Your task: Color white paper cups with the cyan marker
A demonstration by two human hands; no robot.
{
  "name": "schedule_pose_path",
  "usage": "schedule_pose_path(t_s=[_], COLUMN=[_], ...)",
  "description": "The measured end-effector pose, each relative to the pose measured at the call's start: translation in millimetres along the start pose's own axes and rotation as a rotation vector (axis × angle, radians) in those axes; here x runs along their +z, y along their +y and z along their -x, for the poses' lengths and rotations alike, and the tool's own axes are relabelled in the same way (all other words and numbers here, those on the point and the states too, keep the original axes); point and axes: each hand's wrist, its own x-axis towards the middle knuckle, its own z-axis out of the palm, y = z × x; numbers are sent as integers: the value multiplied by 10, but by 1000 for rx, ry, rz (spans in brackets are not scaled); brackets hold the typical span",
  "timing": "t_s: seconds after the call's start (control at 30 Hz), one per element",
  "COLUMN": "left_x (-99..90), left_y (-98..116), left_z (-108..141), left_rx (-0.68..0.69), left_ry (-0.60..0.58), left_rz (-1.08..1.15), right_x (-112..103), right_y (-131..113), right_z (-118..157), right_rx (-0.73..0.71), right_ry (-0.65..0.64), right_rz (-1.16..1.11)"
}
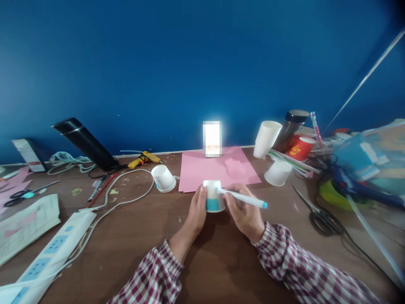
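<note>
My left hand point(198, 207) grips a white paper cup point(212, 188) from its left side, bottom end up. A blue-green band point(214, 205) runs round the cup's lower part. Between the fingers of my right hand point(245, 211) is a white marker point(245, 197) with a light blue end, its tip at the cup's upper right side. Whether the tip touches the cup I cannot tell. Just beyond the cup lies pink paper point(202, 169). Another white paper cup point(163, 178) with blue marks near its rim stands to the left.
At left are a power strip point(53, 249), white cable, a yellow glue gun point(144, 159) and a black cylinder point(87, 143). On the right lie scissors point(319, 213), a white cup point(278, 172), stacked cups point(266, 137) and a red cup point(302, 148). A blurred-out upright object point(212, 139) stands at the wall.
</note>
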Motion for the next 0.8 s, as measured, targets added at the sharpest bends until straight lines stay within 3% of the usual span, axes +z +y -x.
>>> schedule_pose_path(t_s=[0.8], left_x=[21], left_y=[-82], left_z=[-15], left_rx=[-19], left_ry=[20], left_rz=[94], right_x=[11], right_y=[12], right_z=[18], right_rx=[-23], right_ry=[-17], right_rz=[23])
